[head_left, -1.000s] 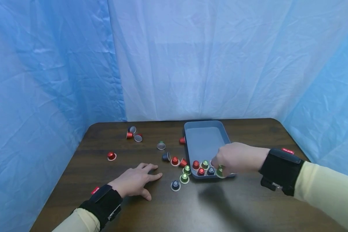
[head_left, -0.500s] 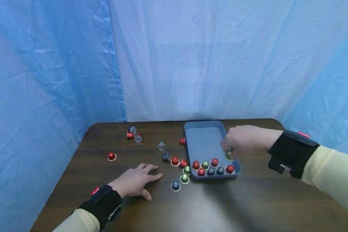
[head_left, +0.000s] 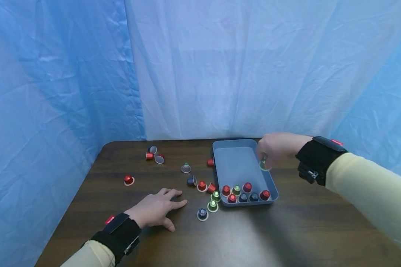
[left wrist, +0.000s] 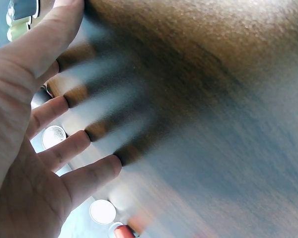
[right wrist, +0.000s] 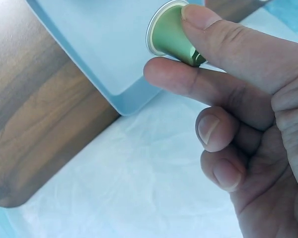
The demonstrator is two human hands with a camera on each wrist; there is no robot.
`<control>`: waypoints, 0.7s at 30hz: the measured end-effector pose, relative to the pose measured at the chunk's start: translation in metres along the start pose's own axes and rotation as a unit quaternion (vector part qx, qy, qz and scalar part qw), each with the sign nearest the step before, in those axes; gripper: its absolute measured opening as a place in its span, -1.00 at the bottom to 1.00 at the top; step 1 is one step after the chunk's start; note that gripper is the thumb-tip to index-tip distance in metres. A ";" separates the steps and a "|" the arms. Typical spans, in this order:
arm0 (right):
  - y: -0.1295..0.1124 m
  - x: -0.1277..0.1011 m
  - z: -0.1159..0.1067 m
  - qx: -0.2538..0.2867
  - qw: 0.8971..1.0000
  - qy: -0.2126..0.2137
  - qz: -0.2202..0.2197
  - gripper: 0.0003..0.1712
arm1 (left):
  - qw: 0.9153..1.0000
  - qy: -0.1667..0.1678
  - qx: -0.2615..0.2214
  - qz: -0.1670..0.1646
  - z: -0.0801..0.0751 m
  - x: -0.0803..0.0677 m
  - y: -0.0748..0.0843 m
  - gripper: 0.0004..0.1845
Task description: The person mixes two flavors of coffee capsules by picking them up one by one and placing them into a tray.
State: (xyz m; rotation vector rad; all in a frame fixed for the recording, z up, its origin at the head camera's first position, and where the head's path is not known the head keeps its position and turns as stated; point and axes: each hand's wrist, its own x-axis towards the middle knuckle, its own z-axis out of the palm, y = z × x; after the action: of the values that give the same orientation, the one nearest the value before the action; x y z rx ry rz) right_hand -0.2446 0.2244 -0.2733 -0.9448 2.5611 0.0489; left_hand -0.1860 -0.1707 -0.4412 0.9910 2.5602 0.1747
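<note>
My right hand (head_left: pixel 275 148) pinches a green coffee capsule (right wrist: pixel 171 34) between thumb and index finger, above the right side of the blue-grey tray (head_left: pixel 237 159). The other fingers of that hand are curled in the right wrist view. Along the tray's near edge stand several capsules in red, green and dark blue, among them a red capsule (head_left: pixel 264 195) at the near right corner. My left hand (head_left: pixel 157 208) rests on the table with its fingers spread and holds nothing. To its right stands a dark blue capsule (head_left: pixel 202 213).
Two green capsules, one a green capsule (head_left: pixel 212 205), stand by the tray's near left corner. A red capsule (head_left: pixel 128 180) lies beyond my left hand. Several others, including an overturned capsule (head_left: pixel 186 168), are scattered on the wooden table (head_left: pixel 173 244). Blue curtains (head_left: pixel 220 74) hang behind.
My right hand has moved away from the tray's near edge toward its far right side, carrying the green capsule. The near-row capsules it covered are visible now. My left hand has stayed still.
</note>
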 end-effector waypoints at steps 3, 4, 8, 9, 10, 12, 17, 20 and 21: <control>0.003 0.008 0.004 -0.009 1.000 -0.007 0.021 -0.85 | 1.000 -0.001 -0.003 0.000 -0.001 -0.001 0.002 -0.08; 0.004 0.011 0.006 -0.011 1.000 -0.008 0.028 -0.90 | 1.000 0.000 -0.004 0.000 -0.001 -0.001 0.002 -0.09; 0.009 0.020 0.018 -0.008 0.998 -0.019 0.057 -0.85 | 1.000 0.001 -0.003 0.002 -0.001 0.000 0.003 -0.09; 0.010 0.022 0.022 -0.008 0.998 -0.023 0.061 -0.84 | 1.000 0.001 -0.001 0.002 -0.001 0.000 0.003 -0.08; 0.011 0.025 0.027 -0.008 0.997 -0.030 0.066 -0.84 | 1.000 0.002 0.000 0.003 -0.001 0.001 0.003 -0.08; 0.014 0.031 0.035 -0.005 0.997 -0.040 0.070 -0.85 | 1.000 0.002 0.002 0.004 -0.001 0.001 0.003 -0.08; 0.018 0.041 0.056 0.002 0.996 -0.055 0.071 -0.86 | 1.000 0.001 0.002 0.002 -0.001 0.001 0.005 -0.08; 0.017 0.044 0.066 0.004 0.996 -0.057 0.065 -0.86 | 1.000 0.002 0.000 0.002 -0.002 0.000 0.007 -0.08; 0.017 0.045 0.069 0.004 0.996 -0.056 0.063 -0.86 | 1.000 0.002 -0.001 0.001 -0.003 0.000 0.007 -0.08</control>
State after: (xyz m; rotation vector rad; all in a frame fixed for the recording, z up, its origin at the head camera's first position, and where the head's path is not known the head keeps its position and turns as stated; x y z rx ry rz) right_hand -0.2614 0.2213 -0.3555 -0.7536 2.5121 0.1236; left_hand -0.1828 -0.1656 -0.4371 0.9946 2.5615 0.1790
